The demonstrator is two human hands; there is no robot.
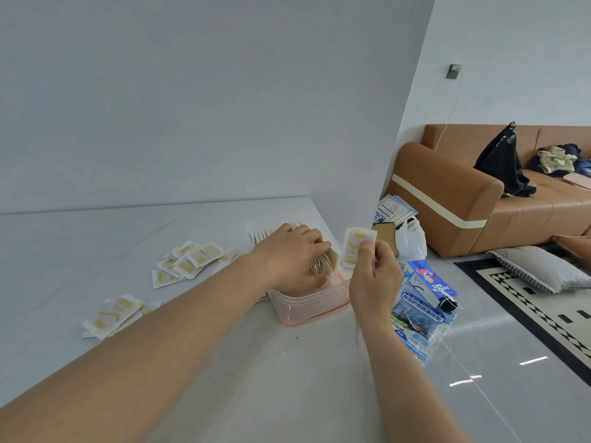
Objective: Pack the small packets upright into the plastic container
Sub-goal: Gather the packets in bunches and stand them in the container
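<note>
Plastic container [311, 303]: clear with a pinkish tint, near the right edge of the white worktop [224, 362], close to the wall corner. Row of small packets [323, 265] stands upright inside it, packed face to face, white with yellow print.

Left hand [292, 259] reaches over the container; fingers [315, 243] curled over the tops of the upright packets, pressing on the row and gripping it from above. Thumb side hidden behind the packets.

Right hand [375, 276] held just right of the container, above the worktop edge. Thumb and fingertips pinch a single packet [356, 247] by its lower right corner; packet upright, printed face toward the camera, clear of the container.

Loose packets lie flat on the worktop: one scatter [188, 260] to the left of the container, a second heap [113, 316] nearer the camera, well apart from the first.

On the floor to the right: blue printed bags [419, 321], a white plastic bag [411, 239], a patterned rug [543, 302] with a grey cushion [537, 266]. Brown sofa [463, 199] beyond, dark clothing [505, 161] piled on it.
</note>
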